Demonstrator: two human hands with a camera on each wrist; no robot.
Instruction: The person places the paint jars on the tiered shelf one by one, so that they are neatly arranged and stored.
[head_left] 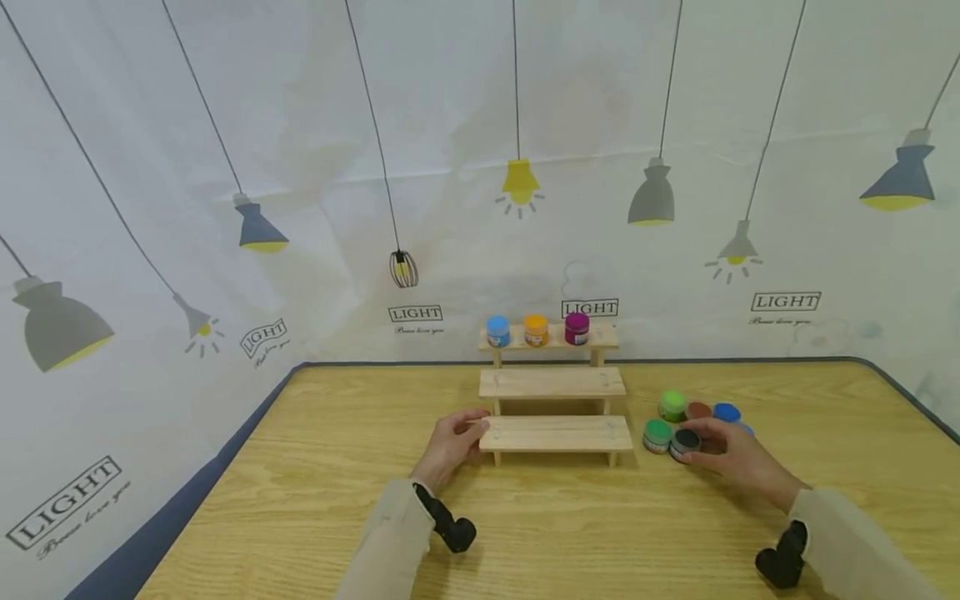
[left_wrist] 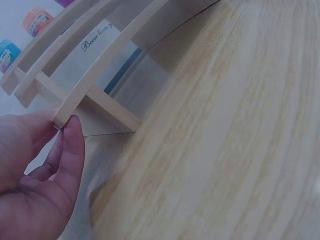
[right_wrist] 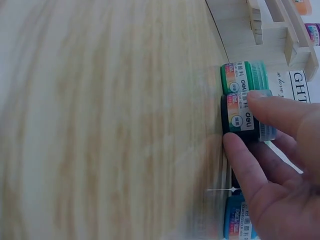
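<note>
A three-tier wooden stand (head_left: pixel 553 433) stands mid-table. My left hand (head_left: pixel 450 448) pinches the left end of its lowest step (left_wrist: pixel 95 75) between thumb and fingers. To the right of the stand, my right hand (head_left: pixel 738 457) holds a black paint jar (right_wrist: pixel 240 116) between thumb and finger; the jar sits upright among the others. Touching it is a green paint jar (head_left: pixel 657 436). Behind them are a light green jar (head_left: pixel 672 405), a brown jar (head_left: pixel 699 412) and a blue jar (head_left: pixel 727 412). Another blue jar (right_wrist: pixel 235 217) is partly hidden by my right hand.
On the top tier stand a light blue jar (head_left: pixel 498 331), an orange jar (head_left: pixel 536 331) and a purple jar (head_left: pixel 577 329). The wooden table (head_left: pixel 315 500) ends at a wall cloth (head_left: pixel 465 208) printed with lamps, just behind the stand.
</note>
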